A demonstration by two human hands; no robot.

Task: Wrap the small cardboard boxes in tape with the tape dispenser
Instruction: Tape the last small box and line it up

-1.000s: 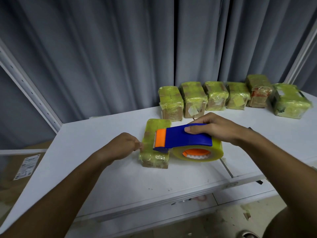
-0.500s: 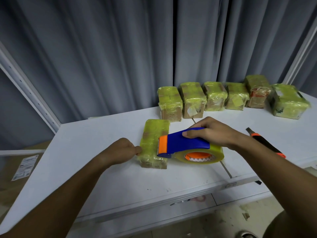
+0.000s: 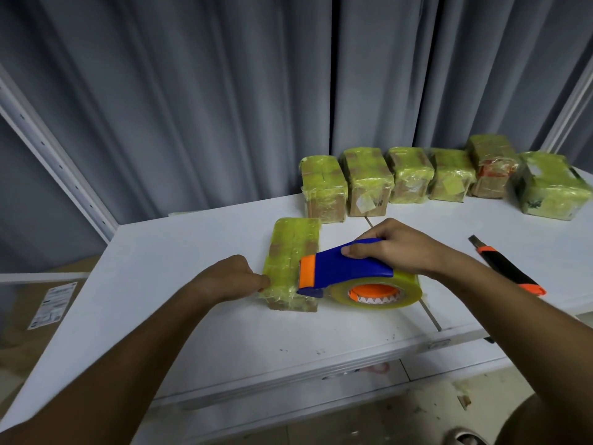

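A small cardboard box (image 3: 290, 263), already covered in yellowish tape, is lying lengthwise near the middle of the white bench (image 3: 199, 319). It is being steadied at its near left side by the left hand (image 3: 232, 279), whose fingers are curled with the fingertips pressing against the box wall. A blue and orange tape dispenser (image 3: 345, 269), loaded with a roll of clear yellowish tape (image 3: 377, 292), is being gripped around its blue handle by the right hand (image 3: 396, 248), fingers wrapped over the top; its orange front end is being held against the right side of the box. Six wrapped boxes (image 3: 449, 178) are standing in a row along the far edge of the bench, in front of a grey curtain (image 3: 224, 91). A black and orange utility knife (image 3: 505, 266) is lying on the bench to the right, apart from the dispenser. A brown carton (image 3: 29, 313) bearing a white label is sitting low at the left, beyond the bench edge.
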